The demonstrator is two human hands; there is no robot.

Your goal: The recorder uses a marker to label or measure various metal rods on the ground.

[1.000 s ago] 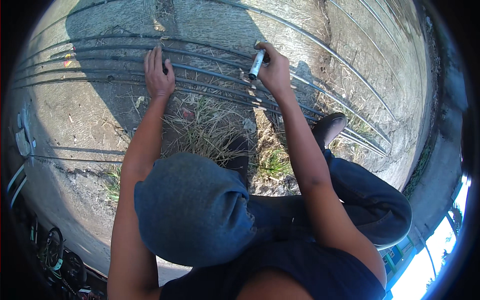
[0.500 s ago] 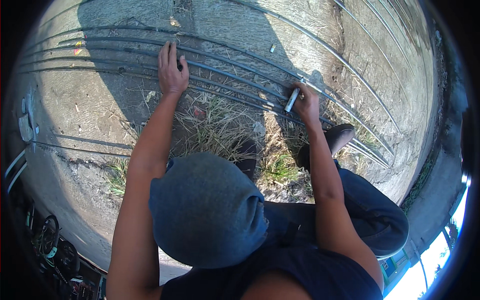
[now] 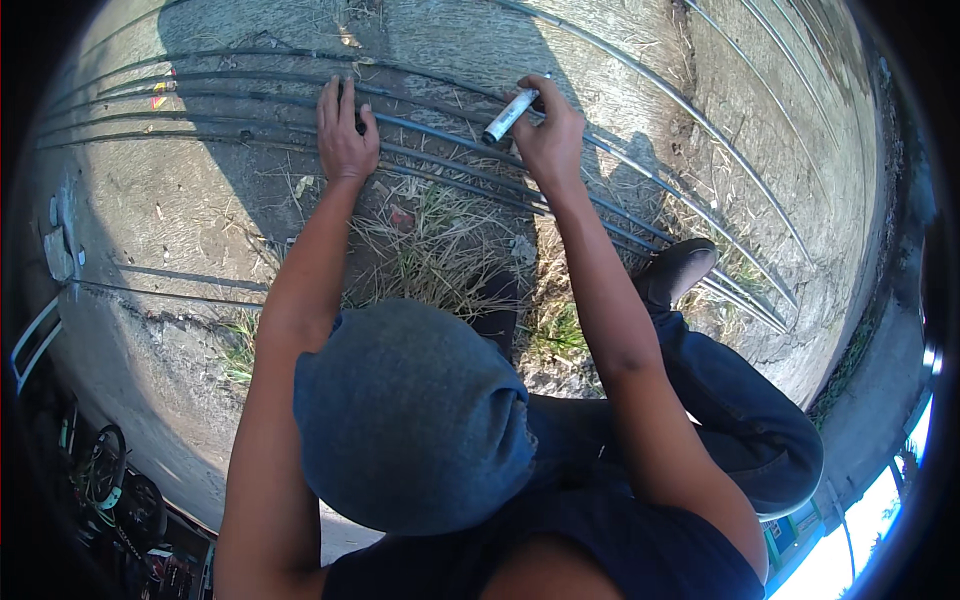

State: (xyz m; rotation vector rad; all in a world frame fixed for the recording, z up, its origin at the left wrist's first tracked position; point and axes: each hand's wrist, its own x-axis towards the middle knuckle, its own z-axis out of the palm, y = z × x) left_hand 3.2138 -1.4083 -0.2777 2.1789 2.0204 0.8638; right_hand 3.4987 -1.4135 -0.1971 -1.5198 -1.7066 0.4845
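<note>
Several long, thin metal rods lie side by side on the ground, running from left to right in front of me. My left hand rests across them, thumb spread away from the fingers and nothing in its grasp. To the right, my right hand grips a white marker with a black end pointing down and left. That hand is above the far rods; whether it touches them I cannot tell.
Dry grass lies between the rods and my bent, denim-covered knee. My shoe is close to the rods' right part. More long rods cross the concrete at the far right. Bicycle-like parts show at lower left.
My right hand has moved left and away from me with the marker, from the rods near my shoe toward the far rods. My left hand has stayed in place.
</note>
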